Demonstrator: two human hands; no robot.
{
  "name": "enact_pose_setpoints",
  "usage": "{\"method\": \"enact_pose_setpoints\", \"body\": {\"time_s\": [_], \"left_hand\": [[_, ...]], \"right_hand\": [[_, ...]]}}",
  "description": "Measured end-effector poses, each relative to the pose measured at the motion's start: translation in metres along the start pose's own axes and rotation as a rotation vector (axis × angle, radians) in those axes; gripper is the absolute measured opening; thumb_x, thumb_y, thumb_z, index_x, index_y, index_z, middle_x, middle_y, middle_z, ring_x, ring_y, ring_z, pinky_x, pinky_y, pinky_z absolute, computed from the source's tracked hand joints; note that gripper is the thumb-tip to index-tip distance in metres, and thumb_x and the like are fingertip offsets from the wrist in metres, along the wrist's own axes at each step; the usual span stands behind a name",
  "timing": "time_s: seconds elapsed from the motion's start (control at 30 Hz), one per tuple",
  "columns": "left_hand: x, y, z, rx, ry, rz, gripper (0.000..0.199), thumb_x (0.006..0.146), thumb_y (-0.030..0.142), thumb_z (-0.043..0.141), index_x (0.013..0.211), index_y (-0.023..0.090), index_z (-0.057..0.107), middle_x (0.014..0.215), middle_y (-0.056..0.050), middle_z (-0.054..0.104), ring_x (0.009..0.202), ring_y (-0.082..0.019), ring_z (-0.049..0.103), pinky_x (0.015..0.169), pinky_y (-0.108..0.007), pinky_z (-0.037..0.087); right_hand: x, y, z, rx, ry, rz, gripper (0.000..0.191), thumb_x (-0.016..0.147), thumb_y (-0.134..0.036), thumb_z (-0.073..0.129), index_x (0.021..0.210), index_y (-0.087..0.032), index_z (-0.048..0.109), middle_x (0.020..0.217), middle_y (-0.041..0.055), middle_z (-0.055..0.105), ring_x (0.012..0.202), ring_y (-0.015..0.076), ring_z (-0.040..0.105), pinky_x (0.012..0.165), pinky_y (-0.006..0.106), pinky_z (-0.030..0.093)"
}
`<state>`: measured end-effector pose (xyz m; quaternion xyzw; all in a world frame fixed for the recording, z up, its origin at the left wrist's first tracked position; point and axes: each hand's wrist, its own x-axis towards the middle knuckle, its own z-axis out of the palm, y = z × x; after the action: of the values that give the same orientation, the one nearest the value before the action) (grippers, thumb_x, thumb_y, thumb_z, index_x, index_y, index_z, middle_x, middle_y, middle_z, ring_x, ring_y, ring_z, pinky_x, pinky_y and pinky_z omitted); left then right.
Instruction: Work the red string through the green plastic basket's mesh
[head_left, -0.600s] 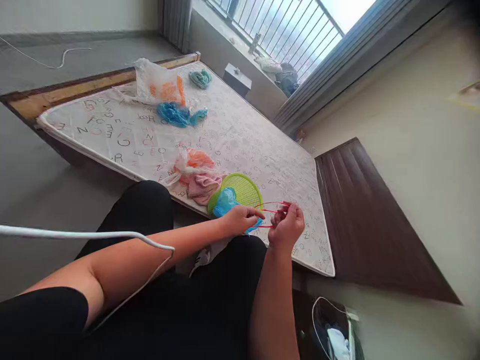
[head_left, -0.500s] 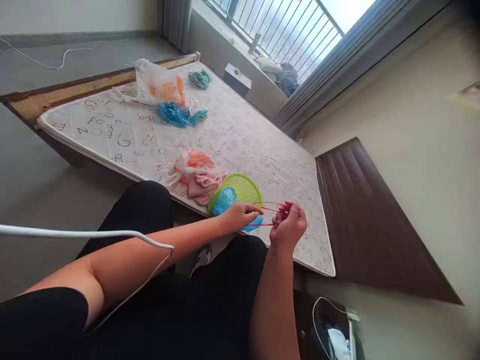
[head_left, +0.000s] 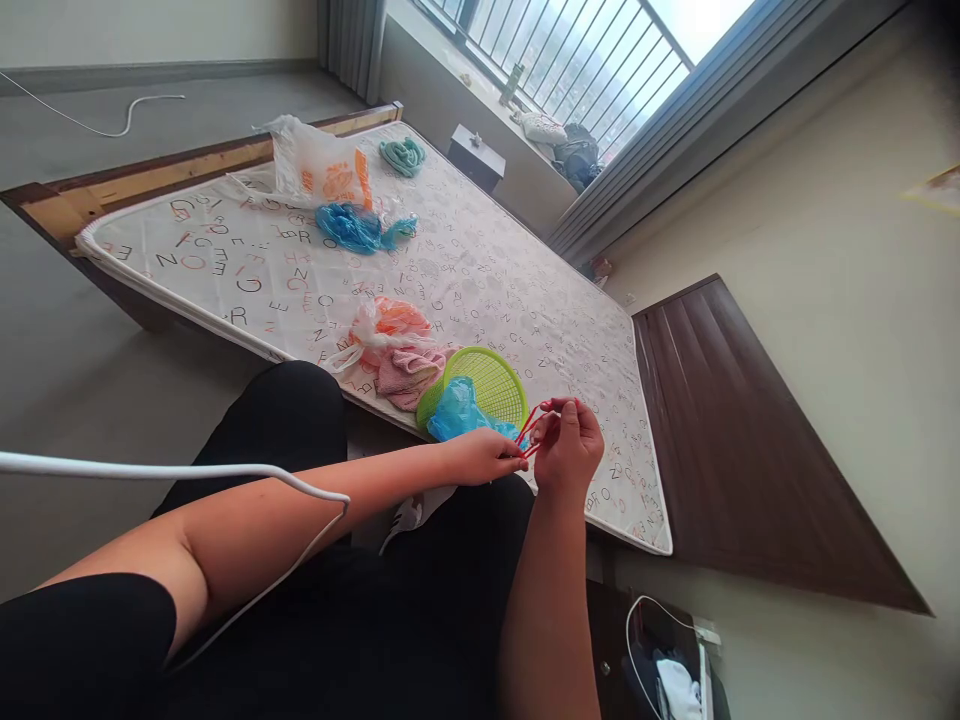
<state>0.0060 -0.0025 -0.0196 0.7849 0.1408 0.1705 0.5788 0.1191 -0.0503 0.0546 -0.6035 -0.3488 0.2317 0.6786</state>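
Hands pinch thin red cord (head_left: 534,428) beside green basket (head_left: 487,385): left hand (head_left: 487,458) and right hand (head_left: 568,450) fingertips pressed on it.

Letter-print mattress (head_left: 465,270), grey floor (head_left: 67,370), barred window (head_left: 592,50), curtains (head_left: 720,90), cream wall (head_left: 825,300)

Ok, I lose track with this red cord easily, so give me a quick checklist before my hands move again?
1. Left hand pinching the red cord: ok.
2. Right hand gripping the cord: ok.
3. Cord free of knots: cannot tell, too thin.
4. Green basket resting on the mattress: ok.
5. Blue bag in the basket, beside the hands: ok.
6. Cord clear of the blue bag: cannot tell.
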Motion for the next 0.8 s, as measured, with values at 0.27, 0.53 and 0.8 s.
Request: {"method": "enact_pose_setpoints", "body": {"time_s": [0.27, 0.53, 0.8], "left_hand": [[0.002, 0.000, -0.008, -0.060, 0.083, -0.046, 0.028, 0.094, 0.036, 0.061, 0.084, 0.016, 0.078, 0.061, 0.002, 0.058, 0.060, -0.011, 0.046, 0.058, -0.024, 0.031], [0.001, -0.003, -0.005, -0.059, 0.030, -0.085, 0.022, 0.095, 0.029, 0.059, 0.093, 0.018, 0.078, 0.066, 0.002, 0.064, 0.063, -0.012, 0.055, 0.060, -0.023, 0.037], [0.002, -0.010, -0.005, -0.050, 0.075, -0.048, 0.027, 0.088, 0.012, 0.053, 0.063, 0.016, 0.063, 0.065, -0.004, 0.065, 0.068, -0.015, 0.061, 0.069, -0.027, 0.044]], "right_hand": [[0.002, 0.012, -0.002, -0.131, 0.165, -0.124, 0.029, 0.091, -0.049, 0.066, 0.097, -0.021, 0.063, 0.116, 0.0062, 0.062, 0.096, 0.0196, 0.073, 0.080, 0.036, 0.062], [0.000, 0.008, -0.002, -0.156, -0.074, -0.080, 0.031, 0.097, -0.049, 0.056, 0.093, -0.020, 0.066, 0.096, 0.0065, 0.071, 0.100, 0.0238, 0.073, 0.094, 0.046, 0.058], [-0.009, -0.005, 0.002, -0.641, -0.752, 0.161, 0.049, 0.099, -0.055, 0.050, 0.139, -0.029, 0.061, 0.120, 0.0071, 0.073, 0.091, 0.0230, 0.072, 0.081, 0.039, 0.059]]}}
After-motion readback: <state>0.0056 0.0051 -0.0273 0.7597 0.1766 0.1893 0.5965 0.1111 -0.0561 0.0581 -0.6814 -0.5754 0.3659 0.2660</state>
